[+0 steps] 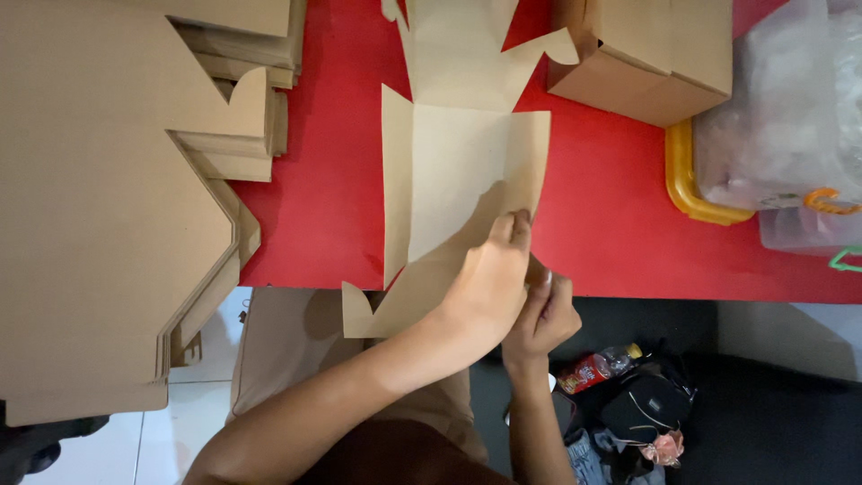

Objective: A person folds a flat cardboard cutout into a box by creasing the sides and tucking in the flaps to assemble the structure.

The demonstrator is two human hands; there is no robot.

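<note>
A flat die-cut cardboard box blank (pixel 449 171) lies on the red table (pixel 323 216), reaching from the far edge to the near edge. My left hand (pixel 489 283) pinches its near right flap and folds it upward. My right hand (pixel 543 319) sits just under and behind the left hand at the table's edge, fingers curled on the same flap's lower corner. Both side panels of the blank stand slightly raised.
A tall stack of flat cardboard blanks (pixel 99 198) fills the left side. A folded cardboard box (pixel 651 54) stands at the back right, beside a yellow-rimmed clear plastic bin (pixel 763 135). A bottle (pixel 597 366) and a dark bag (pixel 646 409) lie on the floor.
</note>
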